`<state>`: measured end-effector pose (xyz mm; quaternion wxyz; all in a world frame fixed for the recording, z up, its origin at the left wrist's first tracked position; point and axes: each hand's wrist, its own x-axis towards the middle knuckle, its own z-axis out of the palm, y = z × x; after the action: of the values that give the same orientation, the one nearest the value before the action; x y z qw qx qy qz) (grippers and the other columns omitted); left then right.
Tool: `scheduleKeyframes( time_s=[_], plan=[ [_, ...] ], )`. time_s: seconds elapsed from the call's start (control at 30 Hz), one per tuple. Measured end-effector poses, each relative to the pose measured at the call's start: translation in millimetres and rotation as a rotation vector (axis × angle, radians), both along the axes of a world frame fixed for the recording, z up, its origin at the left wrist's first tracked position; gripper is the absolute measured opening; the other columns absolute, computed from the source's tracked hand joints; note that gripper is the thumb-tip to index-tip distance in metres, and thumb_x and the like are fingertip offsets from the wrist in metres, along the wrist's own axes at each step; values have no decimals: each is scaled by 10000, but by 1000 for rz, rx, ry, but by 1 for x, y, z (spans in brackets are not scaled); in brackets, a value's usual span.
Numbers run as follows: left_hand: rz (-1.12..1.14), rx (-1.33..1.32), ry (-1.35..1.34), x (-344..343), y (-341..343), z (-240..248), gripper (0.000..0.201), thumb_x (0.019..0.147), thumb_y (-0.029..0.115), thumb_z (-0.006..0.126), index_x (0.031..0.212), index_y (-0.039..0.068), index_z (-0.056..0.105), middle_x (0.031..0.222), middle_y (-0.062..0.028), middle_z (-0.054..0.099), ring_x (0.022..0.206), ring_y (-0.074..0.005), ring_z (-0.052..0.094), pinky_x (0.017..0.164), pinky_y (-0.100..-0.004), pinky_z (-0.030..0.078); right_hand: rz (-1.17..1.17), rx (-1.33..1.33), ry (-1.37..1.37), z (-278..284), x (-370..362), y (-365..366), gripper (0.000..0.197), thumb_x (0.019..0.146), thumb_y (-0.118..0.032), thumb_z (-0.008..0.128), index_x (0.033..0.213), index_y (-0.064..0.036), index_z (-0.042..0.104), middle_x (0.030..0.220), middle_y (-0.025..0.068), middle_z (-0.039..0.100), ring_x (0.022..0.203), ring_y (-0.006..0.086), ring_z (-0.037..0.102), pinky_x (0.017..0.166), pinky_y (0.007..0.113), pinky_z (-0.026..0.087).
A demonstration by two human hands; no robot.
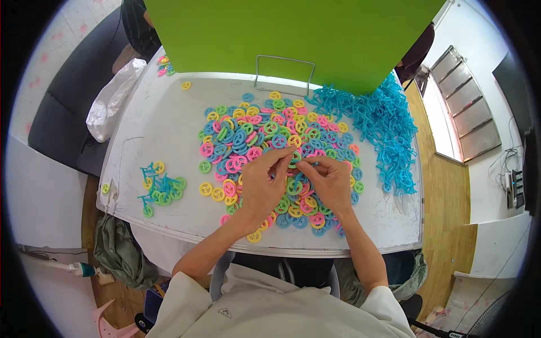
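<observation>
Above a heap of small plastic toy wheels (230, 131) in pink, yellow, green and blue, my hands meet with fingertips nearly touching. My left hand (264, 183) is closed, pinching a green toy wheel (294, 160) between thumb and fingers. My right hand (331, 181) is also closed, its thumb and forefinger at that wheel's right edge; whatever lies in its pinch is hidden by the fingers. Over to the left sits a small group of blue frame pieces (163, 184) with green and yellow wheels on them. A big pile of loose blue plastic frame pieces (389, 121) covers the table's right side.
A green upright panel (293, 39) and a bent metal wire stand (284, 57) rise at the white table's (129, 163) far side. A white plastic bag (115, 101) hangs at the left edge. Partly visible people are beyond the panel, left (138, 28) and right (418, 53).
</observation>
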<state>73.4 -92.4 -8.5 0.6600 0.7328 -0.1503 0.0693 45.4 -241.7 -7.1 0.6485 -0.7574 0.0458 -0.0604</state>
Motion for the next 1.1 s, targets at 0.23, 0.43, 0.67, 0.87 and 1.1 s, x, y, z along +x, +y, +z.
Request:
scheduleKeyframes(
  time_s=[0.23,0.43,0.67,0.87,1.1],
  plan=[
    [30,61,-64,-4,-1,3,174,885,26,601,1045,16,668,815,-123,683,670,-187,688,565,-259,520,-119,-266,-32,11,-7,7,192,836,-80,702,1005,9,695,848,75,711,747,78,646,667,223,515],
    [-75,5,47,2,13,14,135,916,40,560,1023,3,635,885,-90,664,716,-118,633,611,-247,513,29,-157,-49,17,-8,4,254,808,-69,722,1055,-20,689,851,61,709,781,85,647,720,232,520],
    [515,134,-81,-1,112,24,179,964,111,507,994,3,646,910,-21,643,699,-60,504,606,-210,399,171,-148,-232,43,-29,-4,201,823,9,644,1021,-5,673,829,100,708,777,155,678,732,287,527],
    [808,482,11,-5,216,-5,166,946,101,519,1007,23,652,902,-28,636,733,-101,485,644,-238,379,528,144,-32,76,-81,-7,97,836,-32,657,920,-5,697,845,105,708,764,194,679,694,274,516],
    [1016,558,-348,-59,202,-41,138,906,27,500,1035,-1,539,1022,-148,499,877,-250,463,756,-333,369,1167,320,195,18,-171,-43,150,844,-83,655,953,11,696,923,139,700,854,255,669,733,334,513]
  ],
)
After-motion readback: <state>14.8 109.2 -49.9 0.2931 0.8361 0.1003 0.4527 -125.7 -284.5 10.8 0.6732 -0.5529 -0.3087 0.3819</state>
